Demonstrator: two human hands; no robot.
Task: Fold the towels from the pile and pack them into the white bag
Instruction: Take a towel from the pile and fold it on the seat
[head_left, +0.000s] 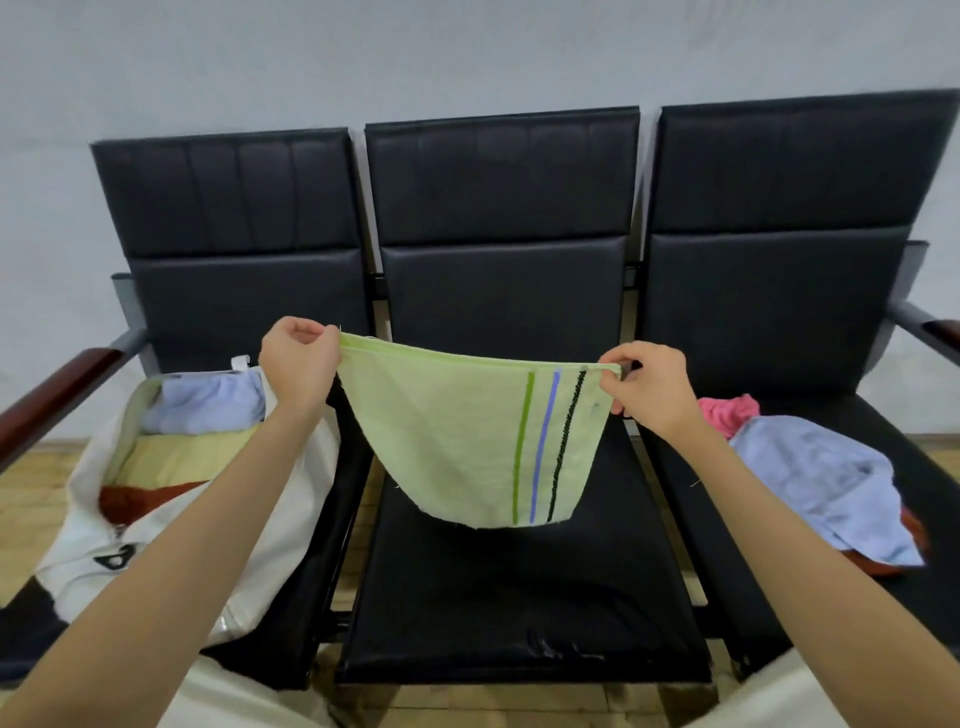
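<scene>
A pale green towel (457, 436) with green, blue and black stripes hangs in the air above the middle seat. My left hand (297, 364) pinches its upper left corner and my right hand (647, 387) pinches its upper right corner. The white bag (291, 519) lies open on the left seat and holds folded towels: a light blue one (208, 400), a yellow one (176, 454) and a red one (140, 501). The pile (815, 467) sits on the right seat, with a light blue towel on top, a pink one behind and a red one underneath.
Three joined black padded chairs (498, 582) stand against a pale wall. Wooden armrests (57, 389) stick out at the left end and the right end (943, 332). A wooden floor shows below the seats.
</scene>
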